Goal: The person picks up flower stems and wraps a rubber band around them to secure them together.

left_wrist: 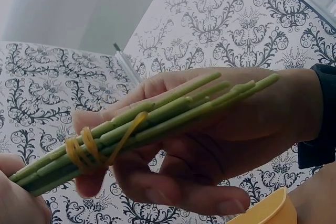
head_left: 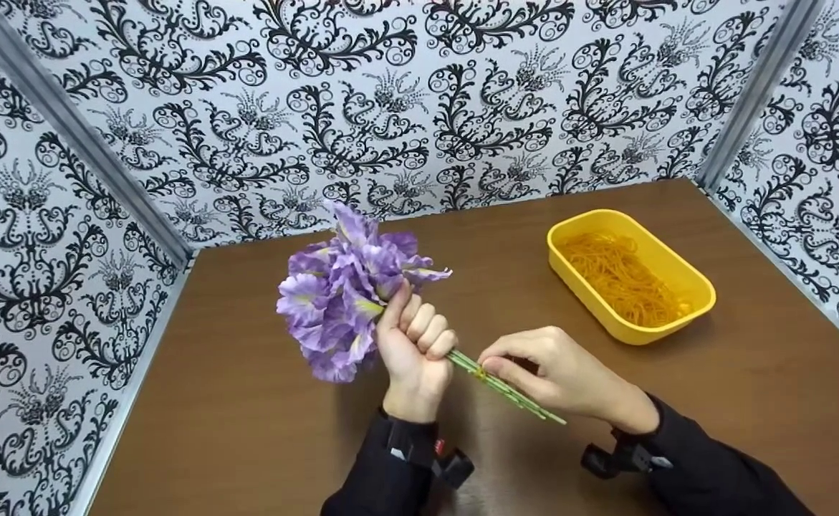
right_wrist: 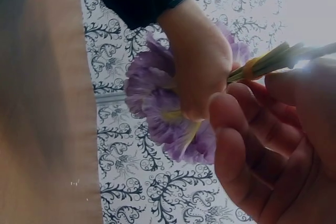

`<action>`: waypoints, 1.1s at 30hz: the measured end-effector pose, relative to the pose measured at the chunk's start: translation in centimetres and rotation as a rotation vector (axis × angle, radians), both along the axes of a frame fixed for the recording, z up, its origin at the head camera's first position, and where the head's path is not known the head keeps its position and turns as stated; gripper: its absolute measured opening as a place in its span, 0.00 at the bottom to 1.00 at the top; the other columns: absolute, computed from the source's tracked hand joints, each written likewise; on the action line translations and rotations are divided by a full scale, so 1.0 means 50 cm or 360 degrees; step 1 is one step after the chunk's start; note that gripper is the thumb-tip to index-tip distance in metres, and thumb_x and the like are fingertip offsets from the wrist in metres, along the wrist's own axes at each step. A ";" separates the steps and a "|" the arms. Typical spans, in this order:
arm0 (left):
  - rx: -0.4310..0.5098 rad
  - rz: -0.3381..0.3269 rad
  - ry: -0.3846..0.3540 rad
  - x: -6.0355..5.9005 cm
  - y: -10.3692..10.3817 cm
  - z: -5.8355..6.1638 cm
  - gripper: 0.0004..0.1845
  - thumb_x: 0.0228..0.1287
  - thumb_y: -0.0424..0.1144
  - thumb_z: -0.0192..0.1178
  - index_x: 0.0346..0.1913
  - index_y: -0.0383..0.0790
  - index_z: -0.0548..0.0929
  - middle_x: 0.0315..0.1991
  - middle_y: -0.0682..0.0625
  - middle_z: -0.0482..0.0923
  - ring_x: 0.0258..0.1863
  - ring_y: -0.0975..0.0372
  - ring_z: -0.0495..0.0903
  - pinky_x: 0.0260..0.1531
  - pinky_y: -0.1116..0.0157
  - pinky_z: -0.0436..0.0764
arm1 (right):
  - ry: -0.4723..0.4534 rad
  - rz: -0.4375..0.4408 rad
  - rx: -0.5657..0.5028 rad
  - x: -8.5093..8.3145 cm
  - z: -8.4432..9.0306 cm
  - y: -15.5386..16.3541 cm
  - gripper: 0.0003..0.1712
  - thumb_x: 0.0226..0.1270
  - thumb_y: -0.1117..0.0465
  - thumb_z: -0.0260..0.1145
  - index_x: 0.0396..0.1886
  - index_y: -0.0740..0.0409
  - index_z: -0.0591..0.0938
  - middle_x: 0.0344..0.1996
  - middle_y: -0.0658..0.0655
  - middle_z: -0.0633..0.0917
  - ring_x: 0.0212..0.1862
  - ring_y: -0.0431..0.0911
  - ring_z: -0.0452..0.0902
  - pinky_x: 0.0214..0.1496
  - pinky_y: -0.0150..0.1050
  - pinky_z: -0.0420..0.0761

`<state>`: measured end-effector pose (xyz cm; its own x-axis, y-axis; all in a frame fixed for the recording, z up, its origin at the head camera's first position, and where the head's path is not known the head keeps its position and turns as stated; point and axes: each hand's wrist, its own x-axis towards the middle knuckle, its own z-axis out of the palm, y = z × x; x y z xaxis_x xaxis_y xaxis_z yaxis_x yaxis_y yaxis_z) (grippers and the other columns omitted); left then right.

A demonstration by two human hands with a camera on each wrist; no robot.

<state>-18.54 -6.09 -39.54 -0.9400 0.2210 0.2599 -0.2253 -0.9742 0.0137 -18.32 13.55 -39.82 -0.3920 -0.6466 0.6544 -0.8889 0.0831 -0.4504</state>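
My left hand (head_left: 419, 351) grips a bunch of purple artificial flowers (head_left: 351, 287) by the upper stems, thumb pointing up toward the blooms. The green stems (head_left: 519, 401) stick out of the fist toward the lower right. A yellow rubber band (left_wrist: 84, 150) is wound several times round them, with one strand slanting across the stems. My right hand (head_left: 562, 369) pinches at the band with thumb and forefinger; in the right wrist view its other fingers (right_wrist: 231, 150) are loosely bent. Part of its grip is hidden behind the stems in the left wrist view.
A yellow tub (head_left: 702, 294) with many rubber bands (head_left: 620, 276) stands on the brown table (head_left: 247, 444) at the right, beyond my right hand. Patterned black-and-white panels (head_left: 362, 107) enclose the table at the back and sides.
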 end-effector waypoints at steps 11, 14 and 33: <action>-0.0078 0.0022 -0.0075 -0.004 0.012 -0.014 0.28 0.75 0.40 0.52 0.19 0.51 0.48 0.14 0.61 0.45 0.12 0.71 0.43 0.12 0.75 0.44 | -0.0407 -0.0014 0.0259 0.007 0.008 0.008 0.07 0.78 0.61 0.61 0.43 0.46 0.85 0.24 0.41 0.79 0.22 0.32 0.70 0.22 0.25 0.70; -0.0107 0.0026 -0.0103 -0.004 0.014 -0.018 0.27 0.77 0.41 0.47 0.18 0.51 0.48 0.14 0.61 0.45 0.12 0.71 0.43 0.12 0.75 0.45 | -0.0459 -0.0003 0.0298 0.008 0.004 0.007 0.07 0.78 0.59 0.61 0.41 0.45 0.84 0.22 0.41 0.77 0.21 0.32 0.68 0.21 0.26 0.68; -0.0355 -0.0005 -0.0229 -0.013 0.019 -0.022 0.27 0.82 0.43 0.35 0.17 0.50 0.49 0.12 0.62 0.46 0.11 0.72 0.42 0.12 0.76 0.42 | -0.0459 -0.0088 0.0359 0.012 -0.021 -0.012 0.12 0.78 0.54 0.62 0.30 0.46 0.80 0.16 0.38 0.66 0.17 0.29 0.58 0.18 0.23 0.56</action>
<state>-19.19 -5.12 -40.65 -0.9629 0.2610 0.0682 -0.2436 -0.9500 0.1953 -17.70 12.94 -40.89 -0.5782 -0.7345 0.3552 -0.7193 0.2534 -0.6468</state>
